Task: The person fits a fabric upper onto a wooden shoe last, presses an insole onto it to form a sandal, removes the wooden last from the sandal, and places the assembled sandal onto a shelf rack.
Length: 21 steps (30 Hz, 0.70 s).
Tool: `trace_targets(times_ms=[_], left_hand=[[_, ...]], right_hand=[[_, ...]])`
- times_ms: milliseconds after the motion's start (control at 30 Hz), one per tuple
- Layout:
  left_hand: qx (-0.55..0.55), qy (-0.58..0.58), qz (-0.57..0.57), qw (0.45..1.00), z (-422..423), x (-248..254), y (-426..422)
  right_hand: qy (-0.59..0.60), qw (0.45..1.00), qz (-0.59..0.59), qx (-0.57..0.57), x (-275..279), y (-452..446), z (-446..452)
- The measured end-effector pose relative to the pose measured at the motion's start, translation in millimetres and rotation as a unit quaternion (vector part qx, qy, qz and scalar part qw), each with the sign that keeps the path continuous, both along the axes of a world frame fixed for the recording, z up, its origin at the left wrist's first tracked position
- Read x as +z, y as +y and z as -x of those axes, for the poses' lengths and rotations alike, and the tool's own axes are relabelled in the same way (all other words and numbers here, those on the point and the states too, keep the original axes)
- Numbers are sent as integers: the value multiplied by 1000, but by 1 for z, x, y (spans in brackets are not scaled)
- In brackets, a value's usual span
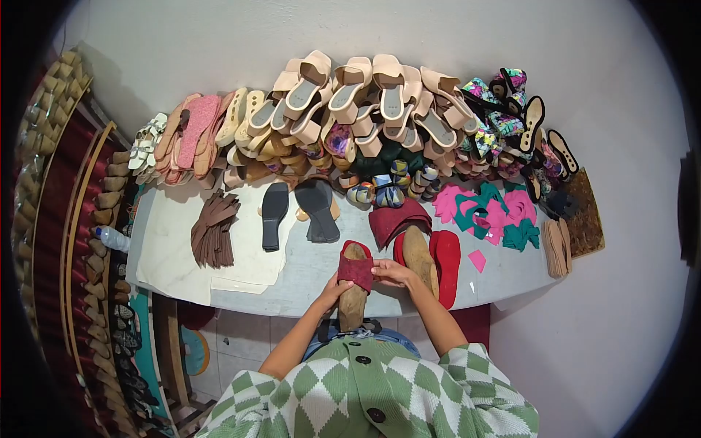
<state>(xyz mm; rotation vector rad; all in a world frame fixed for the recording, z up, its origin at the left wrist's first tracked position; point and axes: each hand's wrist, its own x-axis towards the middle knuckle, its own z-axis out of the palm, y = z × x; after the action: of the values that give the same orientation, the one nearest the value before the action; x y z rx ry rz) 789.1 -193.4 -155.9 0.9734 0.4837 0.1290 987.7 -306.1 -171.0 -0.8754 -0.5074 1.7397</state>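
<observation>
Just past the table's front edge, a wooden shoe last [352,308] carries a dark red strap [355,272] across it, with a bright red insole rim showing at the toe. My left hand [333,289] is closed on the left side of the last, by the strap's edge. The fingers of my right hand [392,273] pinch the strap's right edge. To the right lie a second wooden last [420,257] and a red sole [445,266]. Behind them is a stack of dark red fabric pieces [398,220].
Finished block-heel sandals [350,84] are piled along the wall. On the table [307,281] lie brown strips [215,232], black soles [318,212], and pink and teal cut pieces [485,212]. Racks of lasts [102,292] stand at left; a water bottle [112,238] is beside them.
</observation>
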Motion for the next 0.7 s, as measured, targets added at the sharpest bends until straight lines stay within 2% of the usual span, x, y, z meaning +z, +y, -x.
trace_targets(times_ms=[133,200,267,400,500,600,700], left_hand=[[-12,-16,13,1000,3,-9,3],[-16,-21,19,999,3,-9,3],[-16,-18,19,1000,3,-7,2],[0,-24,29,999,2,-7,0],[12,-28,26,999,2,-10,0],[22,-32,26,999,1,-13,0],[46,-37,21,998,0,-15,-2]], right_hand=[[-14,998,23,50,11,-1,-6],[6,999,-11,45,15,0,-2],[0,999,9,48,26,-1,-2],[20,999,-25,13,10,2,2],[-43,999,-11,18,12,2,-2],[-56,998,-12,2,7,3,-3],[-108,993,-8,-37,4,2,2]])
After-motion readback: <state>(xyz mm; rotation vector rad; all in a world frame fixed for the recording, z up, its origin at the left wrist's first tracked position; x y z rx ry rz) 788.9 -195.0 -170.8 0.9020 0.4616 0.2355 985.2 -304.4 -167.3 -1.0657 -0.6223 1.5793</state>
